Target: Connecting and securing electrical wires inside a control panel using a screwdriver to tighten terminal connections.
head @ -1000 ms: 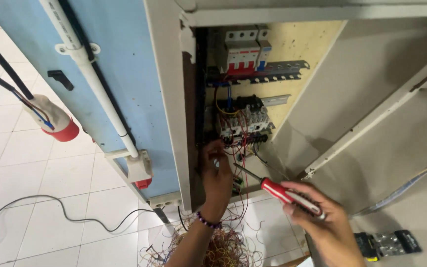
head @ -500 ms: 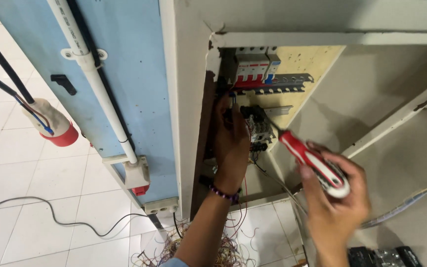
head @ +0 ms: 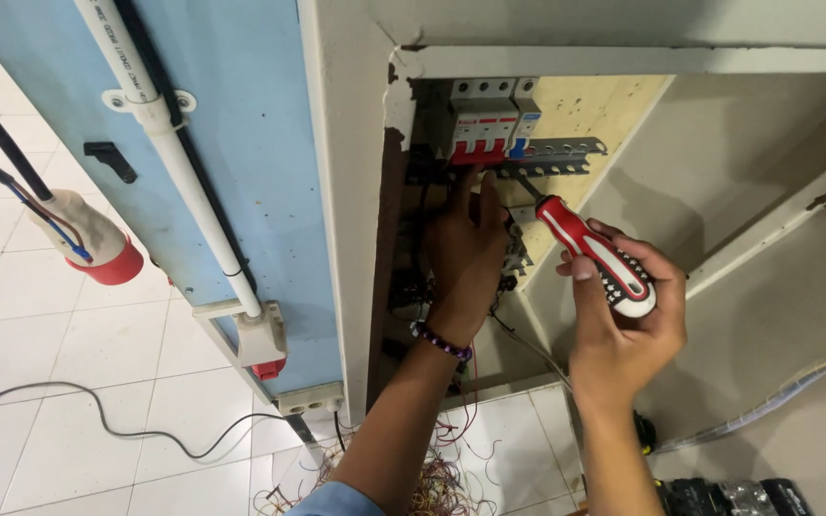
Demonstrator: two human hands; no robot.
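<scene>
The left hand point(head: 464, 250) reaches up inside the box point(head: 356, 191), fingers spread on the switches point(head: 480, 119). The right hand point(head: 623, 320) grips a red screwdriver point(head: 593, 253) — tip near the metal rail point(head: 556, 153). White floor tiles point(head: 40, 382) below.

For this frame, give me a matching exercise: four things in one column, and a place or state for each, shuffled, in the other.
Things:
1. screwdriver
2. left hand
3. breakers
4. plug

Places or states:
A. hangs on cables left of the blue panel
B. reaches into the cabinet, a beaded band at the wrist
C. mounted at the top of the cabinet's back board
D. gripped by the right hand, tip toward the metal rail

Pairs: 1-D, 2-B, 3-C, 4-A
</scene>
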